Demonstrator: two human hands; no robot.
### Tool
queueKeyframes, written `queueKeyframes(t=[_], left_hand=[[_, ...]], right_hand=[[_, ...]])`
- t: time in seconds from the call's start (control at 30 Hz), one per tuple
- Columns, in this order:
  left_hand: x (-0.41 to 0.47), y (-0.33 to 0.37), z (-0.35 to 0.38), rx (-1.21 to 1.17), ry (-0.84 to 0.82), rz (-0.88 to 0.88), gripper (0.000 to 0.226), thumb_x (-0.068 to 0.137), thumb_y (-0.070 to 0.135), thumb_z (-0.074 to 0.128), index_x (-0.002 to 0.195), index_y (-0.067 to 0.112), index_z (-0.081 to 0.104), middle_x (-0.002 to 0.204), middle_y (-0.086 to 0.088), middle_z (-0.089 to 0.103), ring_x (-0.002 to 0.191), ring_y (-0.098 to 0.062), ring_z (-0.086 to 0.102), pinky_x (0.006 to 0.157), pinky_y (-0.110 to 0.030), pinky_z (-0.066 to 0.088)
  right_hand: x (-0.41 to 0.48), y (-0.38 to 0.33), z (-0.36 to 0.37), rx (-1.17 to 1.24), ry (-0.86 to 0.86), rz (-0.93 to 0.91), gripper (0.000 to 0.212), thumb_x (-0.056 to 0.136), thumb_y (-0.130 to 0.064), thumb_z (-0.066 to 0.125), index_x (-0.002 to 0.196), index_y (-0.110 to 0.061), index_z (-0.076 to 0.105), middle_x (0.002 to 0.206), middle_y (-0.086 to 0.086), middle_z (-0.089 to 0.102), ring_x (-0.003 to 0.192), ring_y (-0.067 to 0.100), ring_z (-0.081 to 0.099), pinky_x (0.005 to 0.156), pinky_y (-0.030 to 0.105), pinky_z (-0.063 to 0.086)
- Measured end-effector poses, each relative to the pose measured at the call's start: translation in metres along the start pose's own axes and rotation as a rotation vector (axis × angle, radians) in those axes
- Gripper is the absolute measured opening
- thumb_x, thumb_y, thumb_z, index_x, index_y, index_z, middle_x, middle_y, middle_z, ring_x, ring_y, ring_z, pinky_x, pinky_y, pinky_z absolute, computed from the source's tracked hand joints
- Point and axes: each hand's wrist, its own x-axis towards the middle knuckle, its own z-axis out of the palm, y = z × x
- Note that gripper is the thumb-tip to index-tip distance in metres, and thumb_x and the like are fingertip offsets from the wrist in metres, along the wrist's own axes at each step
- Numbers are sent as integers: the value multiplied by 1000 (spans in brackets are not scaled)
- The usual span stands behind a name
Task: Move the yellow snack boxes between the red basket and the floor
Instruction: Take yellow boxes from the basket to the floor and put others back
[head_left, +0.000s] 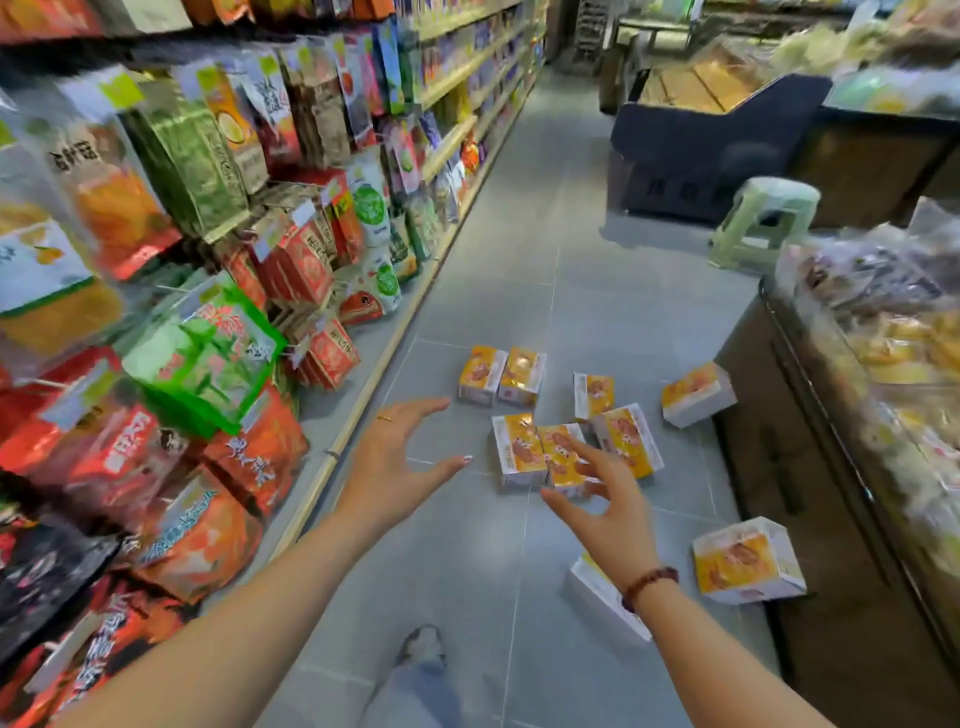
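Note:
Several yellow snack boxes lie scattered on the grey tiled floor (467, 571) of a shop aisle. A pair (501, 375) lies farthest away, and a cluster (524, 449) lies in the middle. One box (698, 395) leans by the right counter, another (745, 564) lies nearer me. One more box (602, 597) is partly hidden under my right wrist. My left hand (395, 457) hovers open left of the cluster, fingers spread. My right hand (605, 499) hovers open over the cluster's near edge, holding nothing. No red basket is in view.
Shelves of snack bags (208, 312) line the left side. A dark counter with wrapped goods (857, 415) stands on the right. A pale green stool (763, 223) and a dark bin (717, 140) sit farther down the aisle. My shoe (423, 644) is below.

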Motion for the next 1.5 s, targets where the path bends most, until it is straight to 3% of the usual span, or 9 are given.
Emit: queueKeyframes(t=[0.2,0.37,0.57,0.73,0.9,1.07,1.13,1.27,1.5], left_hand=[[112,-60,10,-41,-92,22,56,65,41,78,115,32,55,112,17,54,109,-5,49,92,-11,31],[197,-95,35,-43,-202,63,56,66,25,83,112,36,52,111,20,52,103,10,40,89,4,22],[284,-128,94,-54,-336,19,54,68,26,81,118,22,59,114,14,52,109,-2,46,93,-5,29],[369,-152,161,-54,-426,19,53,68,24,81,117,21,61,111,9,53,100,1,45,84,7,22],[445,-191,241,-64,-541,-9,58,69,21,81,112,41,48,116,6,51,104,-3,43,84,7,23],[491,-254,320,1,-619,-24,56,71,23,80,117,36,52,116,10,46,110,-6,40,83,8,21],[500,-291,356,28,-662,-14,55,71,25,79,120,33,53,122,7,47,116,-9,41,92,1,24],[497,-373,433,110,-803,9,57,72,28,77,125,22,55,132,-3,48,126,-20,40,104,-33,36],[459,-501,562,137,-982,143,60,70,29,79,125,20,57,133,-12,48,122,-28,43,101,-36,35]], right_hand=[[91,22,39,1,45,111,59,72,-20,79,114,-47,48,115,-17,55,102,-1,56,82,7,43],[143,47,57,20,143,252,56,72,-20,79,117,-39,53,116,-12,56,97,-4,56,80,7,44],[203,99,64,3,165,408,55,74,-21,78,120,-34,52,118,-7,53,103,-1,53,83,13,44],[280,169,70,28,186,487,57,74,-18,78,117,-42,48,115,-14,52,101,4,55,84,19,45],[357,237,78,37,263,601,57,73,-18,79,113,-45,47,105,-22,47,94,12,55,86,30,47],[396,314,100,-36,213,692,60,75,-19,77,121,-41,44,108,-19,40,108,18,52,94,35,45],[398,354,116,-71,210,747,62,74,-20,77,128,-32,47,117,-5,42,112,22,51,97,38,44],[384,437,160,-113,244,904,68,73,-29,77,134,-28,47,129,5,41,117,22,48,100,40,43],[351,578,251,-102,329,1074,70,74,-24,77,136,-27,45,132,6,40,119,23,46,99,42,44]])
